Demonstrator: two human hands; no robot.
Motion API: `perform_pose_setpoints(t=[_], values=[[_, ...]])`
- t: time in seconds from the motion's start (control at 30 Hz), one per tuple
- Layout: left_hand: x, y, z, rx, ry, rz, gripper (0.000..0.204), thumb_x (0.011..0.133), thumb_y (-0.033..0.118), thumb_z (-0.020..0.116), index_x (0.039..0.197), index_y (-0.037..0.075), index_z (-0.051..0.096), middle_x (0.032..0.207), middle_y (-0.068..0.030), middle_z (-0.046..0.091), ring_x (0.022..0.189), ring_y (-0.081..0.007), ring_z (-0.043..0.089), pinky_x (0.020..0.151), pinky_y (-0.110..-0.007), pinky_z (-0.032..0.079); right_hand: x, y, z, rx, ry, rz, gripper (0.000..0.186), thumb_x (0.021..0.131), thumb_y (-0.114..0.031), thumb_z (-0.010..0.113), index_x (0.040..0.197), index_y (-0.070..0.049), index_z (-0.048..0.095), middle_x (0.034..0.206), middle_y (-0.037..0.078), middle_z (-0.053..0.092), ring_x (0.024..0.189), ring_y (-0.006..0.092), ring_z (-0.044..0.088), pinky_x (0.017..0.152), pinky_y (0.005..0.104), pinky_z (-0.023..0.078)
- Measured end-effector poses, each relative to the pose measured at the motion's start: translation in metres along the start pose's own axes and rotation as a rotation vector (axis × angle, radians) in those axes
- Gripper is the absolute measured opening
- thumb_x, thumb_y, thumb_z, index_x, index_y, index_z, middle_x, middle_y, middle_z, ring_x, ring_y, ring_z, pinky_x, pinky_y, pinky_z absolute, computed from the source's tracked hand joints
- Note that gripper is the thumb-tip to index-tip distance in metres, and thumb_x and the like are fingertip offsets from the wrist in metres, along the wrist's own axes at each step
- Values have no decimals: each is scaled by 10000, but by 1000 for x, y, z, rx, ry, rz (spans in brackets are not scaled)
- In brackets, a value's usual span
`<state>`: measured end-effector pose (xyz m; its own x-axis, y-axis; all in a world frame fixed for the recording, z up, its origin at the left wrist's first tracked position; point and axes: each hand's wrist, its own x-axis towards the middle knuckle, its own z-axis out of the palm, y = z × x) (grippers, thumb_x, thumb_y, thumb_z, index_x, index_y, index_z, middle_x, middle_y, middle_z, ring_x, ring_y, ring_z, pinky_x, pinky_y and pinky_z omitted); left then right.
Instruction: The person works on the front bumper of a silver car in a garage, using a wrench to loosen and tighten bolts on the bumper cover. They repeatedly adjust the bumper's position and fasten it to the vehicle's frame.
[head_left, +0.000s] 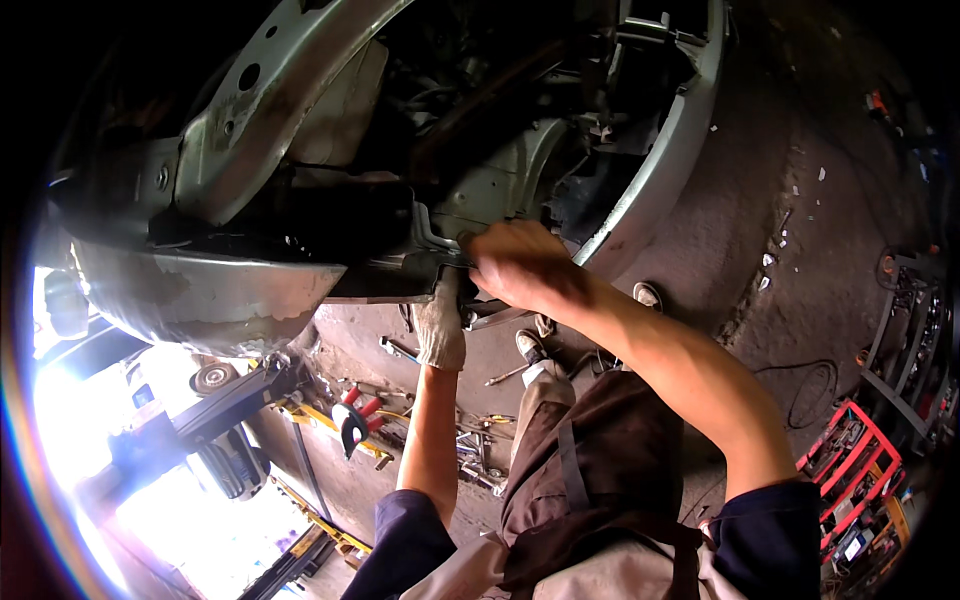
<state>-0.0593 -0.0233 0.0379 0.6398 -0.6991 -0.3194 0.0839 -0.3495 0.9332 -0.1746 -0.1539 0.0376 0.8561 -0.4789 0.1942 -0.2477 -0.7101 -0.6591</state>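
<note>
At the front end of a stripped car body, my left hand (pixel 438 325), in a whitish work glove, reaches up under the lower edge of a dark panel (pixel 385 287). Its fingers are hidden behind that edge and some shadowed metal. Close on its right, my bare right hand (pixel 520 262) is curled into a fist against the same spot, beside a bent metal bracket (pixel 432 232). Whatever the right fingers grip is too dark to make out. A worn grey fender (pixel 215 300) lies to the left of both hands, and a curved front bar (pixel 655 175) rises to the right.
Below the car, wrenches and other loose tools (pixel 478 455) are scattered on the floor near a red-handled tool (pixel 358 412). A red rack (pixel 855 470) stands at the lower right. A thin black cable (pixel 815 395) curls nearby. Yellow metal framing (pixel 330 425) is at the lower left.
</note>
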Motion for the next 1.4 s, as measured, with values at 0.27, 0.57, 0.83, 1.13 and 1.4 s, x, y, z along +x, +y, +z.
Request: perform_pose_setpoints(t=[0.27,0.57,0.83,1.13,1.4], values=[[1,5,9,-93,39,33,312,966,217,595,1206,18,595,1136,-42,612,1034,-127,579,867,-283,489,1,-3,-4,82,-63,62,205,813,-203,683,955,-60,640,832,152,664,819,350,662,727,452,527],[8,-5,10,-37,179,-9,268,927,145,646,1163,18,628,1069,-39,647,971,-135,613,837,-273,507,5,-1,-3,51,-67,38,207,820,-204,670,958,-52,640,792,156,665,785,361,664,701,460,533],[-4,15,6,60,38,-139,306,954,202,612,1194,12,625,1128,-71,650,1011,-143,608,877,-299,499,2,3,5,29,6,7,215,817,-208,679,955,-46,644,794,173,664,788,364,664,702,465,530],[-1,12,15,-65,136,-35,317,935,175,642,1197,-2,622,1113,-41,640,968,-121,597,865,-280,492,2,3,4,54,-40,23,211,818,-210,676,934,-36,646,762,187,663,762,382,664,681,474,532],[-4,19,13,100,178,-137,257,914,209,646,1102,33,648,986,-10,646,838,-99,563,701,-251,450,14,-8,-20,85,-289,148,201,841,-207,645,953,-40,648,822,199,681,808,386,670,713,480,535]])
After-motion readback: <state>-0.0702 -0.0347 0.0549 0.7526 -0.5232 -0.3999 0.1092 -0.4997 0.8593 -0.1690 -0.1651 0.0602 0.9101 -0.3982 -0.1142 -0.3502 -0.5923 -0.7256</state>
